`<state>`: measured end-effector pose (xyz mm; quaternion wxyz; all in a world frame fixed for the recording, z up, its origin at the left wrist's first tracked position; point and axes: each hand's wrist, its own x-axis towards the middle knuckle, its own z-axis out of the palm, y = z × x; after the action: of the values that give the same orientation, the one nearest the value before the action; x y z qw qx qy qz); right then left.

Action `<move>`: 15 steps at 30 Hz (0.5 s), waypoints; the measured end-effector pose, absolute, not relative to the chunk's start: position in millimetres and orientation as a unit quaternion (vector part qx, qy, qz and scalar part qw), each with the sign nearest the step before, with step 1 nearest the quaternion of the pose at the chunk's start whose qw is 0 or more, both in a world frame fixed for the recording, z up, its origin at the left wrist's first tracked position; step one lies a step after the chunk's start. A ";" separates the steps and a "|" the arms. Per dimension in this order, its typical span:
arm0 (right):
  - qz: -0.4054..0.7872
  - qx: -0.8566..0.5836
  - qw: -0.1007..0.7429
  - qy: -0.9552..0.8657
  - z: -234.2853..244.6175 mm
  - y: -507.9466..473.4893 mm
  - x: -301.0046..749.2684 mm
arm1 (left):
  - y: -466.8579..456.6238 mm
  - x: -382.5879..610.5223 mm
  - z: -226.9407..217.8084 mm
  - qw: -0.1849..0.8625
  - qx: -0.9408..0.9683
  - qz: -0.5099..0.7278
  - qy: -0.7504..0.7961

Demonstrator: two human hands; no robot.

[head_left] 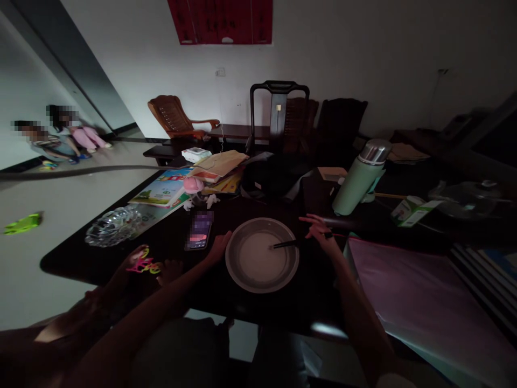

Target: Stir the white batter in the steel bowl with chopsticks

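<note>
A round metal basin (234,269) with pale, whitish contents stands on the dark table. Dark chopsticks (286,244) lie with their tips in the contents and their other ends at the right rim. At the left rim, my left hand (218,249) is closed on the basin's edge; its fingers are partly hidden in the dim light. My right hand (322,233) hovers just right of the basin, fingers stretched apart, holding nothing. A phone (199,230) with a lit screen lies beyond my left hand.
At the left, another person's hands hold a pink and yellow toy (142,263). A glass dish (113,225), books (161,186) and a pink ornament (194,186) stand behind. Rightward are a green thermos (357,180), a small box (412,210) and a pinkish sheet (412,285). Two people sit far left.
</note>
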<state>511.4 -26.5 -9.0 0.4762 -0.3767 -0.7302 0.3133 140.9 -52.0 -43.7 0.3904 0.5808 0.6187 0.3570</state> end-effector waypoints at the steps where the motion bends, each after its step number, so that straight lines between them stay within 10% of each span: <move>1: 0.324 -0.372 0.474 -0.730 -7.4 -26.6 514.9 | -52.3 141.3 -43.2 0.384 0.579 0.360 0.623; 8: 0.368 -0.300 0.384 -0.792 -13.6 -36.5 484.1 | -58.7 141.4 -41.1 0.348 0.585 0.358 0.639; 15: 0.311 -0.367 0.473 -0.739 -7.9 -27.5 514.3 | -61.8 141.6 -39.6 0.335 0.595 0.331 0.652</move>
<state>514.3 -27.5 -7.9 0.4728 -0.3666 -0.7386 0.3106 141.6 -61.8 -39.6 0.3346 0.5946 0.6519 0.3311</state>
